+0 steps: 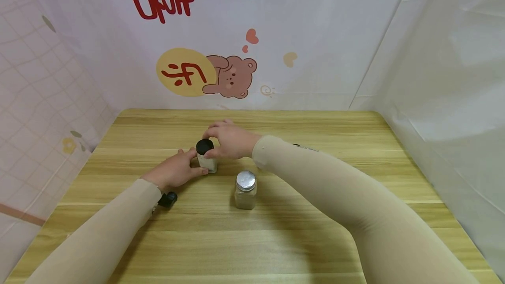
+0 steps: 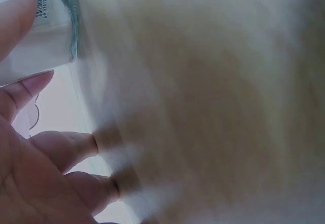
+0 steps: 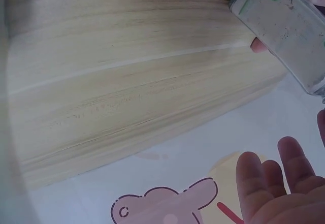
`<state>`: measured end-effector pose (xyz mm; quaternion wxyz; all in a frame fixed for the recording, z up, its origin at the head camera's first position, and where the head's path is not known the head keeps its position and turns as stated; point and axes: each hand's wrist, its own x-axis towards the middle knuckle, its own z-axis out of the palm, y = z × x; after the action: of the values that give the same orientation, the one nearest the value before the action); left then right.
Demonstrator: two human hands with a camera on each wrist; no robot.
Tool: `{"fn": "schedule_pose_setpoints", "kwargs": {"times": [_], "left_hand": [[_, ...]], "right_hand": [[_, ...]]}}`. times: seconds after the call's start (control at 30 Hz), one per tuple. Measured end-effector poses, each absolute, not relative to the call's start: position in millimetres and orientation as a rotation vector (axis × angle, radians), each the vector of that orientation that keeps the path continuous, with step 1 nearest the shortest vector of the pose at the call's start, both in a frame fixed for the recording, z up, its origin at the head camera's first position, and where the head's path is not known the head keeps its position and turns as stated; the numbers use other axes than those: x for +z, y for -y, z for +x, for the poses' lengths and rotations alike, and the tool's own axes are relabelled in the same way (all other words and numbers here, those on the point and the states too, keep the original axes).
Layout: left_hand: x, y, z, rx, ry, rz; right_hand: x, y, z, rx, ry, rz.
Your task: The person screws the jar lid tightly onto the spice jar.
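A glass jar [image 1: 211,165] with pale contents and a black lid [image 1: 204,146] stands left of the table's middle. My left hand [image 1: 177,171] grips its lower part; in the left wrist view the thumb of this hand [image 2: 30,158] lies by the barcode on the jar [image 2: 53,43]. At the lid, my right hand [image 1: 234,140] has thumb and forefinger on either side. The right wrist view shows the jar [image 3: 284,31] between left-hand fingers, and several fingers of my right hand [image 3: 279,193] extended beyond the jar, clear of its body.
A second glass jar [image 1: 245,198] with a silver lid [image 1: 246,180] stands nearer me, right of the held one. A small dark item [image 1: 296,145] shows partly behind my right forearm. Printed white cloth [image 1: 315,47] borders the wooden table [image 1: 221,249] behind and at both sides.
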<state>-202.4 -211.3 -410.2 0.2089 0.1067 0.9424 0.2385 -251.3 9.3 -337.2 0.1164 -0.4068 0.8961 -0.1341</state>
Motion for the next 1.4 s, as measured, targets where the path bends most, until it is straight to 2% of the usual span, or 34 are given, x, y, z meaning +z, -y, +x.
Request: {"fn": "schedule_pose_setpoints", "kwargs": {"times": [0.93, 1.4], "left_hand": [[-407.5, 216.5, -203.0, 0.884, -2.553, 0.360], [-408.6, 215.4, -203.0, 0.843, -2.571, 0.355]], "right_hand": [[-339.6, -6.2, -248.5, -0.385, -2.620, -1.177], [-337.1, -6.4, -248.9, -0.330, -2.639, -1.200]]}}
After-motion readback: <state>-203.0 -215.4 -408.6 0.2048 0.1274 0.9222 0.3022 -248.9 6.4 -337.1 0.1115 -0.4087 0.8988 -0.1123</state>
